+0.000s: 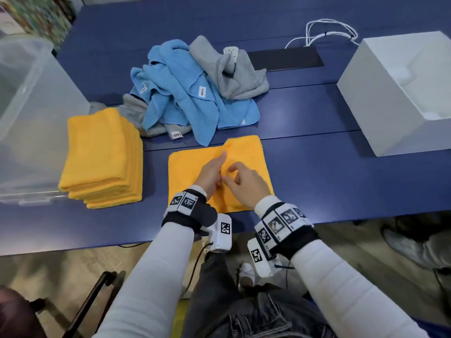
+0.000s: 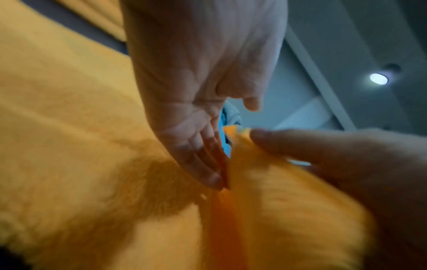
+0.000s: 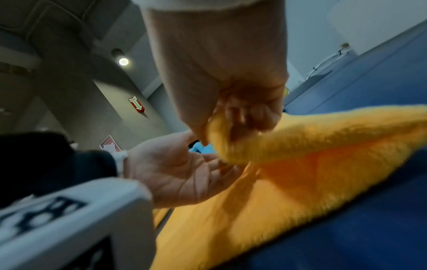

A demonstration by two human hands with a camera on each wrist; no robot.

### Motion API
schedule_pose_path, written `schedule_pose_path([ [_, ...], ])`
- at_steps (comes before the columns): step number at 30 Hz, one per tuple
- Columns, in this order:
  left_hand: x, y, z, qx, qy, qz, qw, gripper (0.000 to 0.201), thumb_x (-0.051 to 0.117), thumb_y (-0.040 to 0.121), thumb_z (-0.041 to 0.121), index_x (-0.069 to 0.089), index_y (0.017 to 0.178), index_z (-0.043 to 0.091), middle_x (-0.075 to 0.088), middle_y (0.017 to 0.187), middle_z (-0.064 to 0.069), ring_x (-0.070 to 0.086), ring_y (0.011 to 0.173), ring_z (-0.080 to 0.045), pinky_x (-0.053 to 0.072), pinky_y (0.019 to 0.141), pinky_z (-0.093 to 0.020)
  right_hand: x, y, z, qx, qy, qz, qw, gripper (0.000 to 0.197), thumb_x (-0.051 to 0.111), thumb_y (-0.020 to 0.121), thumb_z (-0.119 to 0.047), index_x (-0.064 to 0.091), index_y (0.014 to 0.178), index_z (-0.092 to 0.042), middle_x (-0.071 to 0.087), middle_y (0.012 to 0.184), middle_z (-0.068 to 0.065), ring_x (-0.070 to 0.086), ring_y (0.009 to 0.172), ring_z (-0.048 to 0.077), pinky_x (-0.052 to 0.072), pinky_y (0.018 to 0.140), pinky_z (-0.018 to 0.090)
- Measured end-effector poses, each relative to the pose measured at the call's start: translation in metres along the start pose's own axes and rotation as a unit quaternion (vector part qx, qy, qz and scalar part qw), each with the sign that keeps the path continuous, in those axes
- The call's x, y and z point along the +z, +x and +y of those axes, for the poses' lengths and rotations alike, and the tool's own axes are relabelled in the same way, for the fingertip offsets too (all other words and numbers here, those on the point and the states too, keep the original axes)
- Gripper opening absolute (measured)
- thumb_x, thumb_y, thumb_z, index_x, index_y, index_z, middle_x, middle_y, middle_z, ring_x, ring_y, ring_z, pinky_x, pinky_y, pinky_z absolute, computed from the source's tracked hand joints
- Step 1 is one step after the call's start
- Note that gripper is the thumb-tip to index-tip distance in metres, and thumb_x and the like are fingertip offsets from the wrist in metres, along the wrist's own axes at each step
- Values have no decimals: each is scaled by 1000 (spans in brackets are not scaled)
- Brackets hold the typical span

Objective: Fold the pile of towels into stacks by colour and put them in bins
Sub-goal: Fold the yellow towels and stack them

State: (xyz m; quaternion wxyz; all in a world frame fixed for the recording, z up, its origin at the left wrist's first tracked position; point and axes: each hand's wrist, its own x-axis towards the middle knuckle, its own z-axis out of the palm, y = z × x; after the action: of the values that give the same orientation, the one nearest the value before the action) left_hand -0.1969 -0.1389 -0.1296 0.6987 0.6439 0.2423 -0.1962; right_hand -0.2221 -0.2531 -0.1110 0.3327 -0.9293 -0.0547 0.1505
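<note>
A yellow towel (image 1: 186, 169) lies flat on the blue table (image 1: 317, 181) in front of me. My left hand (image 1: 214, 167) stands on edge along its middle, fingers straight, pressing the cloth (image 2: 69, 146) down. My right hand (image 1: 240, 181) pinches the towel's right half (image 3: 323, 146) and holds it raised beside the left fingers (image 2: 203, 164). A stack of folded yellow towels (image 1: 102, 154) sits to the left. Behind lies a loose pile of blue towels (image 1: 185, 93) and grey towels (image 1: 234, 76).
A clear plastic bin (image 1: 29, 106) stands at the far left beside the yellow stack. A white box (image 1: 390, 98) stands at the right. A black pad (image 1: 285, 59) and white cables (image 1: 327, 30) lie at the back. The table's front edge (image 1: 122, 242) runs just under my wrists.
</note>
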Motion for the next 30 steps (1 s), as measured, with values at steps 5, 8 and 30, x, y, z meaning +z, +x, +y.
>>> schedule_pose_path([
  [5,-6,8,-14,26,54,29,998,48,50,93,3,35,138,11,55,85,-5,43,60,-14,35,51,-24,2,1,23,6,-70,135,988,22,45,95,-24,57,112,-15,61,109,3,53,104,25,40,76,34],
  [8,-10,9,-16,52,74,25,996,50,46,95,2,31,141,14,57,118,-17,49,68,-13,38,55,-23,5,5,39,-42,-148,162,975,29,49,92,-14,56,120,-14,52,129,7,46,117,29,38,89,38],
  [30,-20,21,21,357,371,142,845,27,48,93,6,57,118,12,57,122,-4,45,118,-22,32,98,-22,12,13,40,-3,-237,-15,971,52,26,100,-37,21,148,-17,9,159,3,2,147,23,3,117,47],
])
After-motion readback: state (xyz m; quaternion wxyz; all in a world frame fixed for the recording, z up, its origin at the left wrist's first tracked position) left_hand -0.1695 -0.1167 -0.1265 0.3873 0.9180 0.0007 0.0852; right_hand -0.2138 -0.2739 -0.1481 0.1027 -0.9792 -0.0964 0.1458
